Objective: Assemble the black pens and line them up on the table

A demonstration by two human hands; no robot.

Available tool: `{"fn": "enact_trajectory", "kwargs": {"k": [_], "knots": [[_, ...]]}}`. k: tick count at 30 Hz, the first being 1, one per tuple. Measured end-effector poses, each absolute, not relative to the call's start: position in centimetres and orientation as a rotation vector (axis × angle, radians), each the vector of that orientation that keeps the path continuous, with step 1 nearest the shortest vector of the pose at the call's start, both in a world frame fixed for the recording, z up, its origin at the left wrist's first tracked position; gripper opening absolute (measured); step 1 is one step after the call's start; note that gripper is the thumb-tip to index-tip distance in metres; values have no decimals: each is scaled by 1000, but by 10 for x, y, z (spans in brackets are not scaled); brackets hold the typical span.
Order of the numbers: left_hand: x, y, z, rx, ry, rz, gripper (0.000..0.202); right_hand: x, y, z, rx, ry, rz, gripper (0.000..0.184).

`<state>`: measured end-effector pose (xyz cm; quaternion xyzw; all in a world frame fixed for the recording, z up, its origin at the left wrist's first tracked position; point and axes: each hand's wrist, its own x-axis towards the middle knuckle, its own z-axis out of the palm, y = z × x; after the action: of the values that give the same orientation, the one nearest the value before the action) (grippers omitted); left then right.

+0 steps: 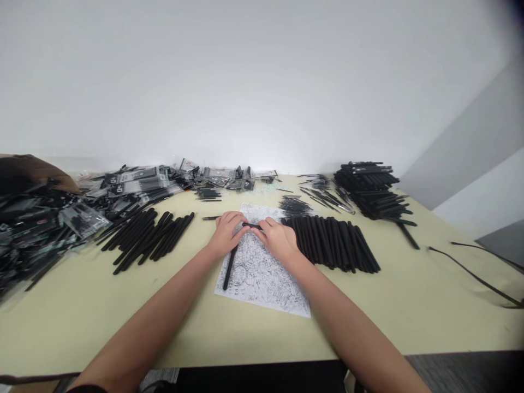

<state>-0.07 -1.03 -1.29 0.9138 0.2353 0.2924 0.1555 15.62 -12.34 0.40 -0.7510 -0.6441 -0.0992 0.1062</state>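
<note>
Head view: both hands are working at the middle of the table, over a scribbled sheet of paper. Left hand and right hand are meeting fingertip to fingertip, each pinching one end of a short black part; fingers are curled in, so the grip is narrow on both sides. The part is sitting roughly level between the two hands, over the far end of the sheet. A black pen barrel is lying on the left side of the sheet, running diagonally from under the left hand toward the near-left corner; can't tell if that hand is touching it. Both forearms are coming in from the near edge of the table.

Surroundings:
- right row of black pens is lying flat just beside the right hand, reaching the sheet's right edge
- left row of black pens is lying fanned out, apart from the left hand
- stacked pile of pens is sitting at far right, behind the right row
- thin refills are lying just beyond the sheet
- packaged pens are spreading along the back edge, running into a bigger heap of packets at far left
- black cable is trailing across the right end, well apart from everything
</note>
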Motion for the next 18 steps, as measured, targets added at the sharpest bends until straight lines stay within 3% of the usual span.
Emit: {"fn": "enact_trajectory", "kwargs": {"k": [18], "knots": [[-2,-8,-17,2670,672,908,26,158,-123,1,-2226,-1856,-214,44]]}}
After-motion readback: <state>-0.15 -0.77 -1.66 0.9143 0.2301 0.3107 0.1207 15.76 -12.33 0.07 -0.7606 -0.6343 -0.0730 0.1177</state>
